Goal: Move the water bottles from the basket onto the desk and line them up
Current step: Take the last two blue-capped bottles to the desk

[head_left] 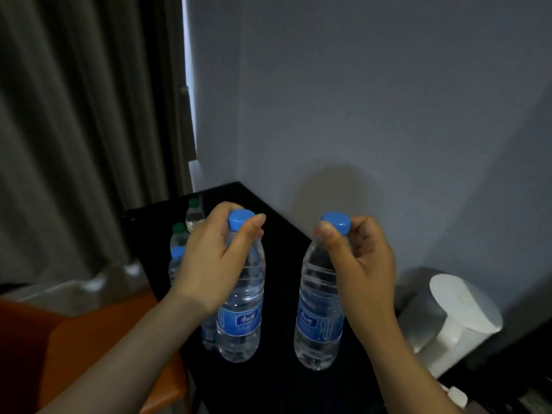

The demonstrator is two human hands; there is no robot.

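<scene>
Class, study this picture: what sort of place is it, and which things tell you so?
Probably a hotel room: a black desk set in a corner, a long grey curtain beside it, and what looks like a white kettle.

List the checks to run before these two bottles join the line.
1. Left hand grips left bottle at the neck: ok.
2. Right hand pinches right bottle at the cap: ok.
3. Both bottles upright, capped: ok.
4. Bases resting on desk: cannot tell.
5. Right bottle in line with back bottles: not ok, it sits off to the right.
6. Kettle apart from right bottle: ok.
</scene>
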